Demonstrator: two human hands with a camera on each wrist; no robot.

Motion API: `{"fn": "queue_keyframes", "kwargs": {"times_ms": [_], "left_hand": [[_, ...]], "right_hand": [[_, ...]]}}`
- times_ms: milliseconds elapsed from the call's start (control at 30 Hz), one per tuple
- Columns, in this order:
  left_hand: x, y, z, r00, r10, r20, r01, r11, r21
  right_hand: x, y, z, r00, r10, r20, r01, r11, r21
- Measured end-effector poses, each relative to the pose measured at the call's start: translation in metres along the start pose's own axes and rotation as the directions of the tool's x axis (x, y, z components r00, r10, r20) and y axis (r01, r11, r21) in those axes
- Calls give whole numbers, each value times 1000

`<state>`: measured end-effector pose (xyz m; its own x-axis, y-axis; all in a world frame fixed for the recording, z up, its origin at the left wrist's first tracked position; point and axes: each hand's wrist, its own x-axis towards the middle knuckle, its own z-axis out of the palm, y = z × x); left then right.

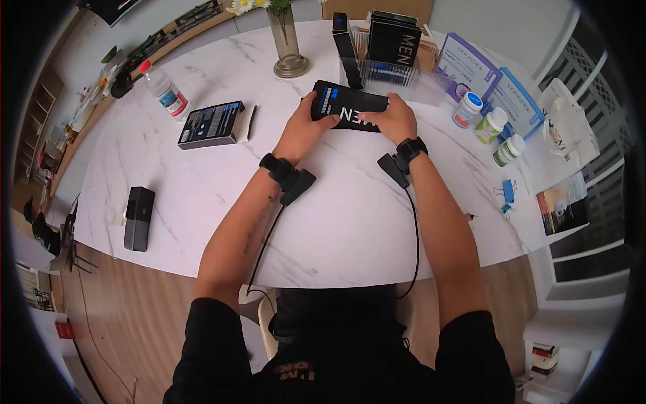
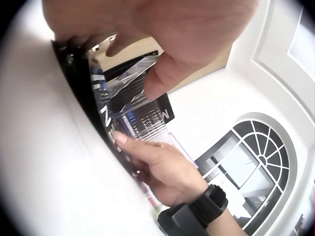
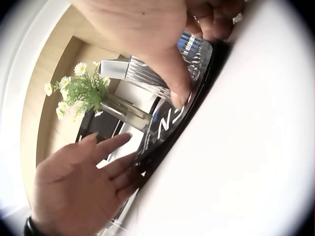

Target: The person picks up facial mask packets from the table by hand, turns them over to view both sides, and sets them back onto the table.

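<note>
Black packet (image 1: 356,101), white lettering and blue print: held at the far edge of the white table (image 1: 343,215), midway along, just in front of the clear organizer (image 1: 434,89). Long axis lies left to right, roughly along that far edge, the right end slanting slightly toward the person; blue print sits at the far left corner.

Right hand (image 1: 400,120): nearly closed, pinching the packet's right end, thumb on the face, fingers behind.

Left hand (image 1: 301,133): well open, fingers extended behind the packet's left end, thumb raised in the right wrist view.

Also: black box (image 1: 210,126), toward the table's far left edge; bottle (image 1: 161,89), red cap, beyond it; vase (image 1: 285,40), far edge.
</note>
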<state>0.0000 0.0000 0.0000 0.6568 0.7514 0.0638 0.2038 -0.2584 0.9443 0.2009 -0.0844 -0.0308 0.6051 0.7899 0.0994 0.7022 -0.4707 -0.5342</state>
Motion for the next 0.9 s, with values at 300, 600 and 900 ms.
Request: {"fn": "queue_keyframes", "kwargs": {"times_ms": [300, 600, 900], "left_hand": [[7, -13, 0, 994, 72, 77, -55, 978, -199], [8, -18, -11, 1000, 14, 24, 3, 805, -594], [-37, 9, -36, 926, 85, 367, 29, 955, -295]], "right_hand": [[9, 23, 3, 928, 207, -309, -75, 918, 390], [-12, 7, -43, 847, -102, -522, 310, 892, 328], [-40, -46, -38, 972, -230, -43, 158, 507, 847]]}}
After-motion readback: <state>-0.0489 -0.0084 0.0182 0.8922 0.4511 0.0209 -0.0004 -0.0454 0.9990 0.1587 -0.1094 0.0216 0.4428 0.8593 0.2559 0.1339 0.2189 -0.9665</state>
